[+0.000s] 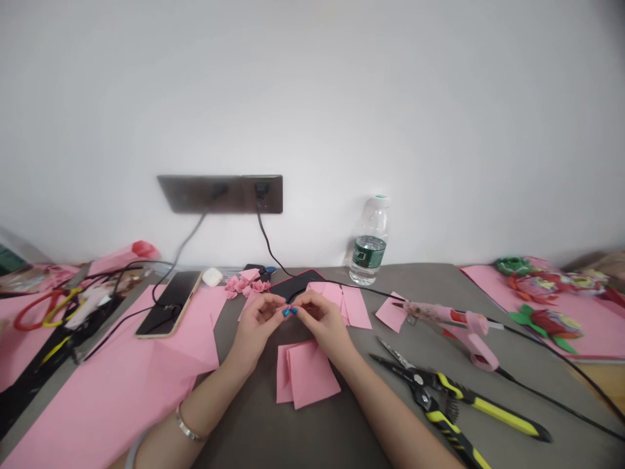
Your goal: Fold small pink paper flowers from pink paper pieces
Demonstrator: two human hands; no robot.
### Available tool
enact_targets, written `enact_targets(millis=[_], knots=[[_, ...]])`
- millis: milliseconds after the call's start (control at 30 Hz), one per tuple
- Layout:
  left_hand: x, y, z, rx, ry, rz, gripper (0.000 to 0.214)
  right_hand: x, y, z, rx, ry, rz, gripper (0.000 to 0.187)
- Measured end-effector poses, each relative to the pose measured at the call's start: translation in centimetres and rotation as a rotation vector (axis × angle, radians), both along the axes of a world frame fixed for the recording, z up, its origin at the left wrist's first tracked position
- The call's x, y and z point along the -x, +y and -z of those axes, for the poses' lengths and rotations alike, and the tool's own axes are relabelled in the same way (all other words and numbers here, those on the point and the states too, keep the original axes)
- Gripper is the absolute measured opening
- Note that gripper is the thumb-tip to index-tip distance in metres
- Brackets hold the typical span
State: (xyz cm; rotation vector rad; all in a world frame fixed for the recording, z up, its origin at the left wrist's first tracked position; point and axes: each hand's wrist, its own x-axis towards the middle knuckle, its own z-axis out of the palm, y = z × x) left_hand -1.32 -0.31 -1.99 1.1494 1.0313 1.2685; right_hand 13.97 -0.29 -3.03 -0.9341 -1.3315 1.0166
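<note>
My left hand (256, 326) and my right hand (323, 322) meet above the grey table (273, 430), fingertips pinched together on something small I cannot make out. Just below the hands lies a small stack of pink paper squares (305, 372). More pink squares (349, 305) rest beyond my right hand. Several small folded pink paper pieces (245, 283) sit past my left hand.
A phone (169, 303) lies on a large pink sheet (117, 384) at left. Yellow-handled pliers (454, 410) and a pink glue gun (456, 322) with its cord lie at right. A water bottle (370, 241) stands by the wall. Paper flowers (547, 306) lie far right, red scissors (39, 309) far left.
</note>
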Motion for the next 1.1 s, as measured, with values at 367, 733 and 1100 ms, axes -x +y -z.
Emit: enact_targets(millis=[367, 733, 1100], knots=[[0.1, 0.2, 0.3, 0.003, -0.007, -0.015, 0.022, 0.0, -0.3, -0.3, -0.054, -0.074, -0.006, 0.004], [0.0, -0.2, -0.6, -0.066, 0.073, -0.021, 0.014, -0.1, -0.1, -0.1, -0.052, -0.046, -0.028, 0.012], [0.0, -0.1, -0.3, -0.024, -0.002, -0.008, 0.014, -0.2, 0.0, -0.3, 0.016, 0.016, -0.103, 0.023]])
